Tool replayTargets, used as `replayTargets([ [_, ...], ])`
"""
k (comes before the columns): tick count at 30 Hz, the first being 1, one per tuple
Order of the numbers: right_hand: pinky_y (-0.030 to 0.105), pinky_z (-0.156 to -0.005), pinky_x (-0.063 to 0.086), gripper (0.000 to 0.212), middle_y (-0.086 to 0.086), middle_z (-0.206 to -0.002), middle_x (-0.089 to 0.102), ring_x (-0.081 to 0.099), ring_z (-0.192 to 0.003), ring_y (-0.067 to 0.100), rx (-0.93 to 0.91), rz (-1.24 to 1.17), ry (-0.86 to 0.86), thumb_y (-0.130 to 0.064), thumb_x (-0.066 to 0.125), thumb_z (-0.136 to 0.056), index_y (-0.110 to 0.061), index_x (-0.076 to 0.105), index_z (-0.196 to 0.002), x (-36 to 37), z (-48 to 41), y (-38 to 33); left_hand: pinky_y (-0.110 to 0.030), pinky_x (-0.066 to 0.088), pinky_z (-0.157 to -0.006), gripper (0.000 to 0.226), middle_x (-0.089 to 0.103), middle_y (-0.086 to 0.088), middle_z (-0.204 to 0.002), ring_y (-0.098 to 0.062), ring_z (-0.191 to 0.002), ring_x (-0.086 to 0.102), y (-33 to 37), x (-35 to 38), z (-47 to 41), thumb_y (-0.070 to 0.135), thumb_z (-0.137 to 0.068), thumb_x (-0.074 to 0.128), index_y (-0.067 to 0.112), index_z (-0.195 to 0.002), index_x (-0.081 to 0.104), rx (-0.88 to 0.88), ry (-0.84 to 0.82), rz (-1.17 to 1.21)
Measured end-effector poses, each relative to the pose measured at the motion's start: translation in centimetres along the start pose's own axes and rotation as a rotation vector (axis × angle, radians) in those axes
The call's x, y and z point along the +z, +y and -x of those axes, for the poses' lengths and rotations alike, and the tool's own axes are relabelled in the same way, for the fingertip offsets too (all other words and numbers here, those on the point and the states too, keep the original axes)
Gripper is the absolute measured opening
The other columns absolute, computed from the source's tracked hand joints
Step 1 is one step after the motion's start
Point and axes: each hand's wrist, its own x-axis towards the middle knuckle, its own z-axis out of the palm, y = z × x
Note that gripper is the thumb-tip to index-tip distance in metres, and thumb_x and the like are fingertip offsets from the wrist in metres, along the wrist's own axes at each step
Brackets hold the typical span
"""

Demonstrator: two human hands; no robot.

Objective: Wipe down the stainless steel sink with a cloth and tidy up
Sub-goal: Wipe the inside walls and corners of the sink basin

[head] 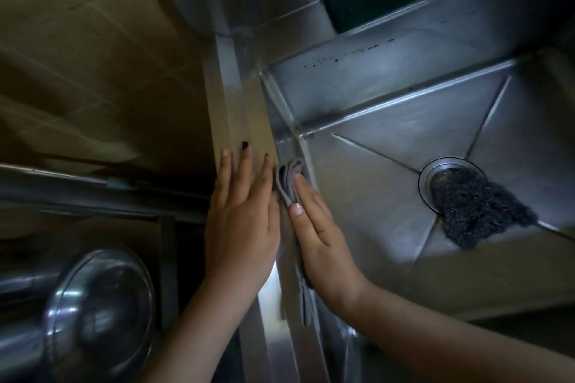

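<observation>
Under right hand (323,246): cloth (287,179), folded, pressed by flat straight fingers against sink (389,137) side wall, tail hanging toward wrist. Left hand (242,214) just beside, flat, fingers spread on rim (231,87), holding nothing. Cloth judged light, soft, limp; likely bunches, so press across folded pad. Wet steel probably slick. Scourer (476,205) well right, over drain (427,179).
</observation>
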Motion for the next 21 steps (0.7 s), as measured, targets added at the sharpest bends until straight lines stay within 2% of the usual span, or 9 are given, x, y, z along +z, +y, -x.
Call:
replayTargets([
  [4,0.012,-0.113,0.012,0.039,-0.018,-0.149,0.027,0.018,-0.136,-0.011,-0.004,0.001,0.011,-0.03,0.036,-0.098,-0.04,0.026,-0.134,0.3,-0.6,0.8,-0.04,0.01,-0.113,0.054,0.023,-0.01,-0.151,-0.029,-0.141,0.004,0.1,0.0,0.0,0.032,-0.091,0.019,0.015,-0.14,0.035,0.012,-0.018,-0.084],
  [8,-0.002,-0.103,0.012,0.037,-0.034,-0.138,0.025,0.017,-0.127,-0.025,0.008,0.019,0.03,-0.031,0.035,-0.096,-0.05,0.025,-0.127,0.4,-2.1,1.9,-0.049,0.017,-0.111,0.052,0.03,-0.016,-0.148,-0.038,-0.139,0.014,0.4,-0.1,-0.1,0.03,-0.094,0.021,0.011,-0.139,0.037,0.023,-0.021,-0.154],
  [11,0.004,-0.108,0.013,0.039,-0.029,-0.142,0.026,0.018,-0.132,-0.018,0.033,0.046,0.035,-0.025,0.034,-0.1,-0.047,0.023,-0.131,0.2,-3.5,3.2,-0.052,0.016,-0.11,0.052,0.03,-0.016,-0.147,-0.04,-0.138,0.015,0.4,-0.1,-0.2,0.03,-0.093,0.021,0.01,-0.139,0.036,0.024,-0.028,-0.191],
  [14,0.019,-0.115,0.014,0.042,-0.02,-0.146,0.028,0.021,-0.137,-0.005,0.067,0.074,0.061,-0.023,0.035,-0.1,-0.035,0.027,-0.139,0.0,-5.0,5.0,-0.052,0.018,-0.11,0.052,0.03,-0.016,-0.147,-0.039,-0.138,0.015,0.5,-0.2,-0.3,0.03,-0.093,0.022,0.01,-0.139,0.037,0.022,-0.034,-0.187],
  [18,0.017,-0.113,0.014,0.043,-0.002,-0.149,0.032,0.026,-0.137,0.004,0.125,0.117,0.105,-0.015,0.038,-0.099,-0.013,0.034,-0.142,-0.6,-6.6,7.7,-0.053,0.02,-0.109,0.051,0.032,-0.016,-0.146,-0.04,-0.138,0.016,0.5,-0.2,-0.3,0.029,-0.093,0.023,0.009,-0.138,0.037,0.019,-0.029,-0.177],
  [21,0.026,-0.117,0.014,0.043,0.005,-0.151,0.029,0.025,-0.14,0.013,0.184,0.181,0.096,-0.013,0.037,-0.1,-0.008,0.033,-0.142,-1.5,-7.0,9.7,-0.052,0.018,-0.11,0.051,0.034,-0.017,-0.146,-0.041,-0.137,0.017,0.5,-0.3,-0.3,0.028,-0.093,0.024,0.008,-0.137,0.039,0.03,-0.021,-0.181],
])
